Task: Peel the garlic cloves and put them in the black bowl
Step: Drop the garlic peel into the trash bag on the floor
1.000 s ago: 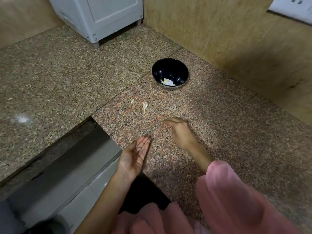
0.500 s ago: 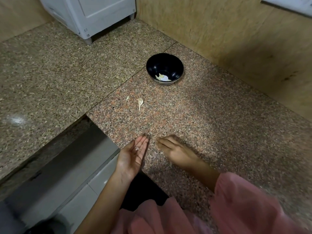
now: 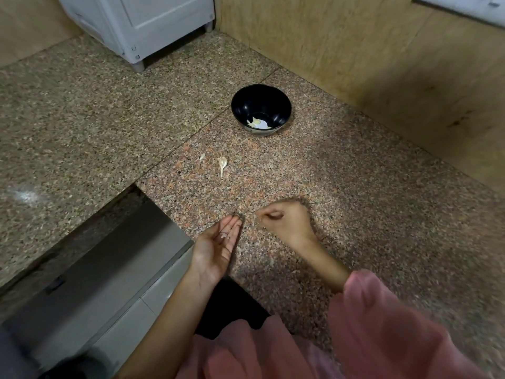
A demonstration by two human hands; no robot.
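Observation:
The black bowl [image 3: 245,105] stands on the granite counter toward the back, with pale peeled garlic cloves [image 3: 258,123] at its bottom. A small garlic clove with a long tail [image 3: 222,164] lies on the counter in front of the bowl, and a tiny scrap of peel [image 3: 202,156] lies just left of it. My left hand [image 3: 216,247] is held palm up at the counter's front edge, fingers straight, with small bits of peel [image 3: 225,235] on them. My right hand [image 3: 287,222] rests on the counter just right of it, fingers curled under; nothing shows in its grip.
A white appliance [image 3: 142,23] stands at the back left. Wooden wall panels [image 3: 355,50] close off the back and right. Below the counter's cut-out edge on the left is a steel-fronted drawer unit [image 3: 109,255]. Pink sleeves fill the bottom right.
My right hand has drawn back toward my left hand, and its fingers have gone from straight to curled. My left hand has stayed palm up at the edge.

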